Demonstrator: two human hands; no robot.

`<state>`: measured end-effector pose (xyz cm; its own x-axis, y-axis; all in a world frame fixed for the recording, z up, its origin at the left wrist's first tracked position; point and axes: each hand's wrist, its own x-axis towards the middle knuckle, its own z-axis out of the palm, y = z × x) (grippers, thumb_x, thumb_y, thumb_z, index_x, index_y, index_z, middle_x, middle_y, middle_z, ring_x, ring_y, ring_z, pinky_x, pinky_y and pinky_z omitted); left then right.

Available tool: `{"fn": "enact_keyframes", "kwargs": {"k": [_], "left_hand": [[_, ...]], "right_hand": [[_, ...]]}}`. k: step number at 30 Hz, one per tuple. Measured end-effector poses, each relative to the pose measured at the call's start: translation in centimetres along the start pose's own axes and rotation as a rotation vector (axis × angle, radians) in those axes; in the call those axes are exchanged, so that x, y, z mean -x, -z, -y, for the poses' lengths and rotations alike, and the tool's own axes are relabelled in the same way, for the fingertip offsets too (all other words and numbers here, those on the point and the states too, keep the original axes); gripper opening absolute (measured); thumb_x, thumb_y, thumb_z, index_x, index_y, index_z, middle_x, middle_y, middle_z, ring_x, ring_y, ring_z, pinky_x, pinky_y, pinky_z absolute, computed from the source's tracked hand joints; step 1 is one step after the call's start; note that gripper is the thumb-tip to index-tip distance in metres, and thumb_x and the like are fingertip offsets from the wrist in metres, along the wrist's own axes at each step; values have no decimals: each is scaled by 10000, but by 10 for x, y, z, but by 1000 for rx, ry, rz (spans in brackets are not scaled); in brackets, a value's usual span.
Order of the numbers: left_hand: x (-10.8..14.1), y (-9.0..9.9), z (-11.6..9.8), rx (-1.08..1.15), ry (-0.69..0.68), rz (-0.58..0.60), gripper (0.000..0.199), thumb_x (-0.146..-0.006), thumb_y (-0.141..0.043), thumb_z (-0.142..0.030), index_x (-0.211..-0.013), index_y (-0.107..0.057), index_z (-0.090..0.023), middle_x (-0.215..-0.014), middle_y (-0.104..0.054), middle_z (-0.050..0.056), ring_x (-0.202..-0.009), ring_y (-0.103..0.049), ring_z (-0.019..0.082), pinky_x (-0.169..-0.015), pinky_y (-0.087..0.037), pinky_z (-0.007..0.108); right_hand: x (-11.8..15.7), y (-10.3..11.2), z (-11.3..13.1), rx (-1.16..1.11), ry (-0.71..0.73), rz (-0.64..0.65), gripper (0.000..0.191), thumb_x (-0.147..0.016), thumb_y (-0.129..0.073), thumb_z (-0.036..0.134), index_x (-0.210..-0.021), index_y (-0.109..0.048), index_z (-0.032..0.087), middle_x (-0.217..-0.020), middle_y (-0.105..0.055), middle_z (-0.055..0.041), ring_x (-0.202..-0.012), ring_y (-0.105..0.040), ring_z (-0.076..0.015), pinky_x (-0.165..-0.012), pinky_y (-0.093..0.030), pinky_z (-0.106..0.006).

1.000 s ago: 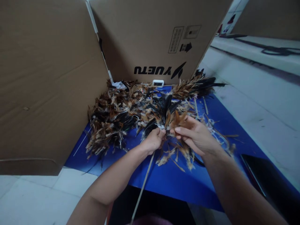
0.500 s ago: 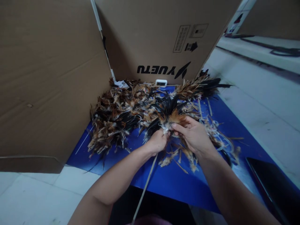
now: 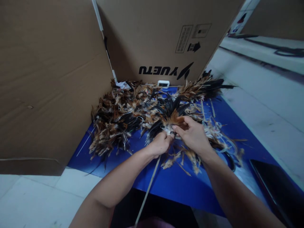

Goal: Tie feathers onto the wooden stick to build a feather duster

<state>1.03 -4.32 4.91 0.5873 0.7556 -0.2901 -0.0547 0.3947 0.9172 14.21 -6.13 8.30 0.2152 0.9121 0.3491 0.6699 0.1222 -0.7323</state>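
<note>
My left hand (image 3: 159,145) is closed around a thin pale stick (image 3: 149,186), which runs down toward my lap. At the stick's far end, black and brown feathers (image 3: 172,110) fan out, with whitish material at their base. My right hand (image 3: 195,136) pinches the brown feathers at that base with thumb and fingers, close beside the left fingertips. Exactly how the feathers are fixed to the stick is hidden by my hands. Loose tan feathers (image 3: 188,158) lie on the blue surface below the right hand.
A feather heap (image 3: 114,126) covers the left of the blue surface (image 3: 180,193); a dark feather bundle (image 3: 204,87) lies at the back right. Cardboard boxes (image 3: 152,38) rise behind and left. A small white device (image 3: 163,83) stands at the back; a dark flat object (image 3: 275,186) lies right.
My right hand has shifted slightly left, and the brown feathers under its fingers have swung a little left. My left hand stays nearly in place on the stick.
</note>
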Motion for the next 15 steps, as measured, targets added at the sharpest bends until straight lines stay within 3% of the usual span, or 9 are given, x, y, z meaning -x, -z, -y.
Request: {"fn": "enact_keyframes", "kwargs": {"k": [6, 11, 15], "left_hand": [[5, -2, -7, -127, -1, -2, 239, -803, -518, -373, -725, -391, -186, -546, -361, -66, -419, -285, 40, -420, -193, 187], [10, -6, -17, -72, 58, 33, 251, -799, -530, -368, -716, -373, -190, -534, -323, -78, -399, -246, 31, -410, -175, 174], [10, -6, -19, 42, 109, 22, 325, -769, -555, -459, -712, -399, -179, -523, -311, -81, -402, -243, 26, -416, -173, 165]], "right_hand": [[1, 2, 7, 129, 81, 20, 197, -738, -563, 245, -932, -572, 212, -775, -659, -24, -678, -619, -183, -624, -467, -292], [2, 2, 9, 121, 88, 31, 202, -753, -547, 241, -953, -568, 220, -784, -665, -21, -687, -624, -184, -632, -473, -293], [2, 2, 11, 118, 78, 39, 210, -761, -543, 241, -969, -565, 222, -810, -671, -25, -709, -629, -185, -637, -473, -288]]}}
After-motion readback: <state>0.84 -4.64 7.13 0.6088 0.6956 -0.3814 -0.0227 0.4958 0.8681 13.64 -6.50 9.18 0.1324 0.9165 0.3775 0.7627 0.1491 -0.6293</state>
